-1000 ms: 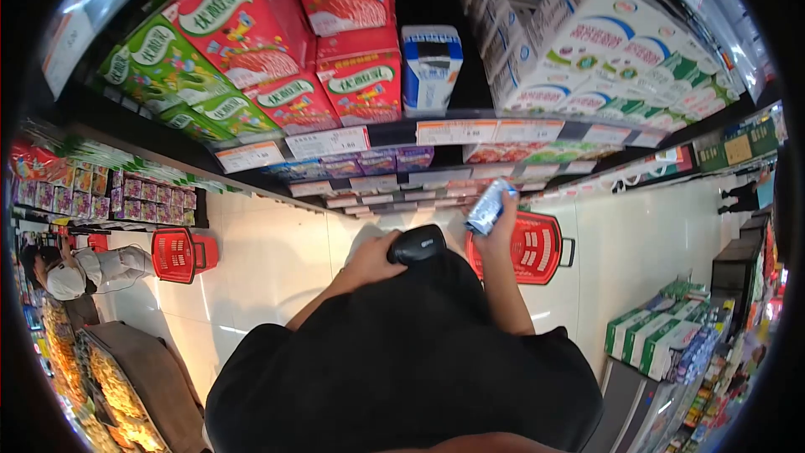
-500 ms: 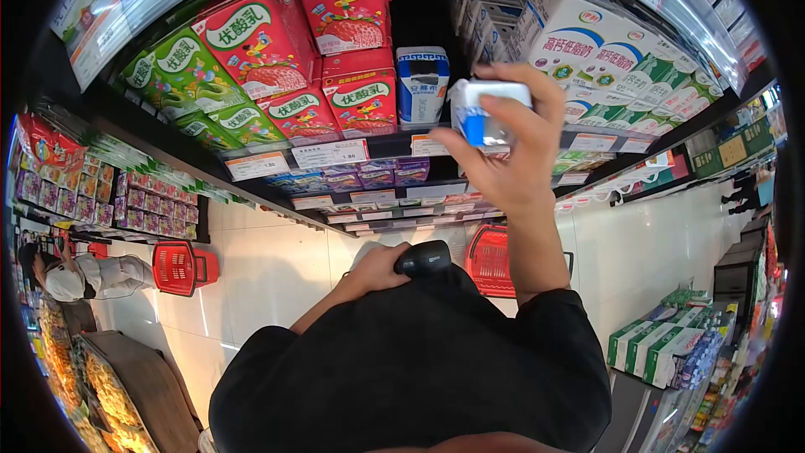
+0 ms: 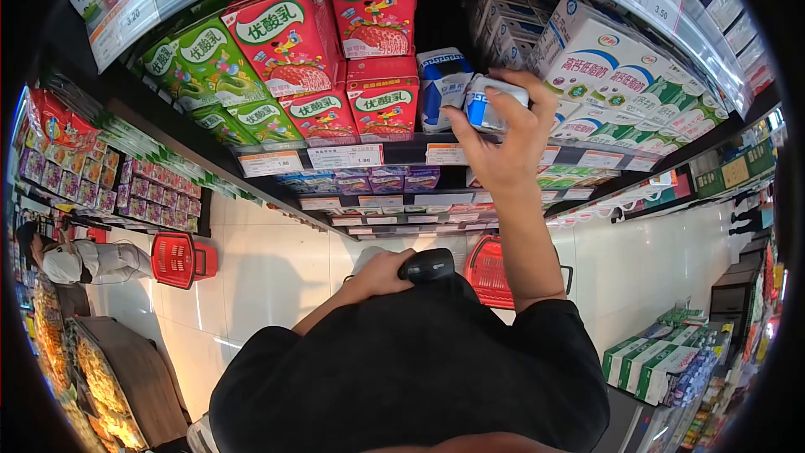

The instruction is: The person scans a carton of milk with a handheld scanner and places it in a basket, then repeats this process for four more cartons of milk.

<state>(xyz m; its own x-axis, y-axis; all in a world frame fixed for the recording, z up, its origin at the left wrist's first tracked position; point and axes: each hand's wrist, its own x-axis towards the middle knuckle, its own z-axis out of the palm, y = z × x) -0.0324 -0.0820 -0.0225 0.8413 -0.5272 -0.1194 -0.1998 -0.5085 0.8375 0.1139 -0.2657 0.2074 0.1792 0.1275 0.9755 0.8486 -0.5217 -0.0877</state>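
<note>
Right hand [image 3: 503,147] is raised to the middle shelf [image 3: 394,151], grip closed around a small blue-and-white milk carton [image 3: 493,107]: fingers over the top, thumb under. The carton sits at the shelf front, just above the price-tag rail. It is tipped on its side, long axis roughly level and running along the shelf edge. Its left end points at the upright blue-and-white carton [image 3: 438,88] just beside it; can't tell if the two touch. That neighbour stands with its long axis vertical, leaning slightly. Red yogurt-drink packs [image 3: 381,105] are stacked to its left, green packs [image 3: 201,63] further left, and white-and-green milk boxes [image 3: 604,59] to the right of the hand. Left hand [image 3: 377,275] is low against the torso, grip wrapped around a black handheld scanner [image 3: 429,264], well apart from the shelf. Red shopping basket [image 3: 490,273] is on the floor behind the right forearm. A second red basket [image 3: 180,258] is down the aisle, near another person [image 3: 84,262] in light clothing.
</note>
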